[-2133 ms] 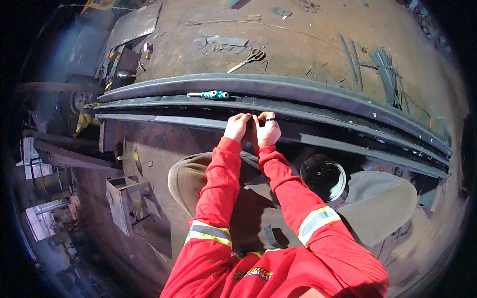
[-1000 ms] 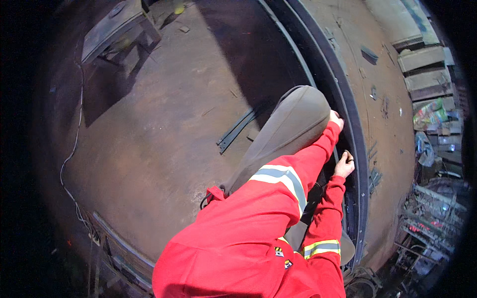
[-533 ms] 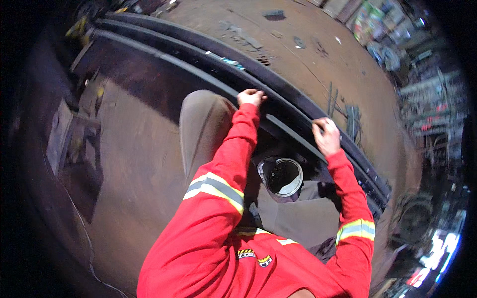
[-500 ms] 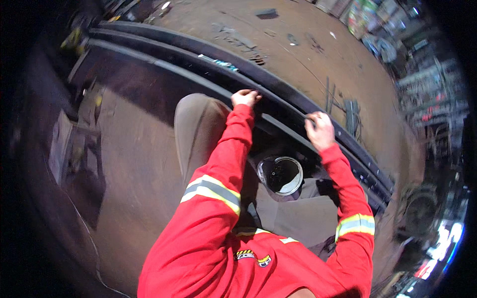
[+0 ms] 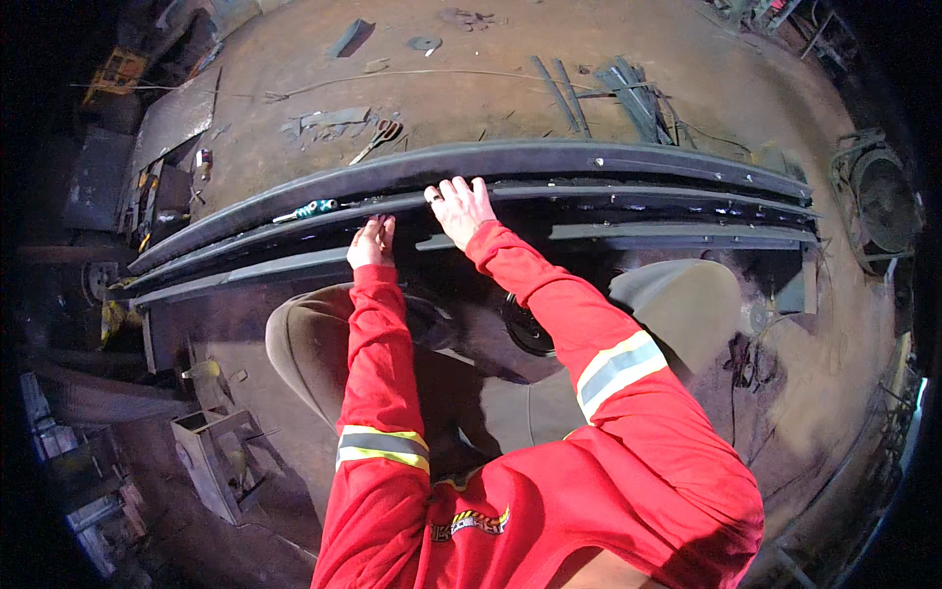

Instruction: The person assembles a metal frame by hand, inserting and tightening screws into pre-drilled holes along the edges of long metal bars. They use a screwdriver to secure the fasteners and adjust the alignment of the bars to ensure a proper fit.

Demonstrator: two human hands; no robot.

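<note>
A long, dark metal assembly of parallel rails (image 5: 628, 194) lies across in front of my knees. My left hand (image 5: 373, 242) is at the near side of the middle rail, thumb and fingers drawn together; whatever is between them is too small to make out. To its right, my right hand (image 5: 461, 211) rests over the rails, fingers bent forward and slightly apart. A dark band shows on one finger. On the rails, left of my hands, lies a slim tool with a teal handle (image 5: 316, 208). My right forearm partly covers a round dark bucket (image 5: 528, 329).
Scissors (image 5: 381, 139) and flat scraps (image 5: 336, 118) lie beyond the rails. Metal strips (image 5: 633, 96) are piled at the far right. A round caged fan-like object (image 5: 878, 201) stands at the right, an open box-like frame (image 5: 211, 447) at the lower left.
The view has swung, so the rails now run nearly level. My right hand has come in close to my left, and my right forearm now covers part of the bucket.
</note>
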